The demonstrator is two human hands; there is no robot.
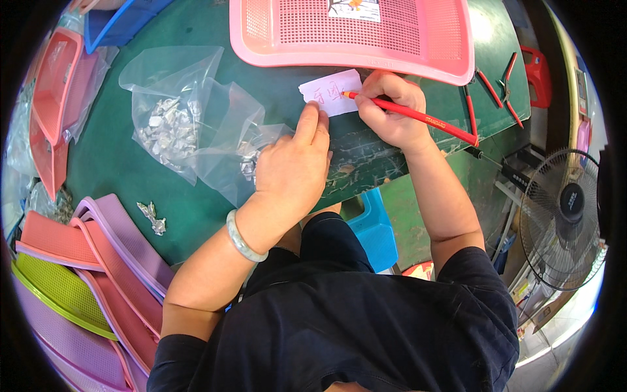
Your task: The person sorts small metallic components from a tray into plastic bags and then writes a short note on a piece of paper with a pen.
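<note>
**Writing on a paper slip at the green table**

The right hand (390, 110) has its fingers (373, 103) closed around a red pencil (418, 117), the tip resting on a small white paper slip (333, 91) that already bears red marks; the pencil's shaft runs back past the wrist toward the table's near edge; the left hand (292, 166) lies flat with its fingers (315, 124) stretched out, not gripping anything, the fingertips pressing the slip's lower left edge onto the dark green table (196, 215); a pale green bangle (245, 238) sits on that wrist.

Just beyond the right fingers lies a pink perforated plastic tray (366, 32); to the left of the left fingers rest clear plastic bags of small silvery metal pieces (173, 124), one partly under the palm; red-handled pliers (506, 81) lie to the right of the right hand; stacked coloured plastic trays (85, 274) sit well to the left, near the elbow.
</note>
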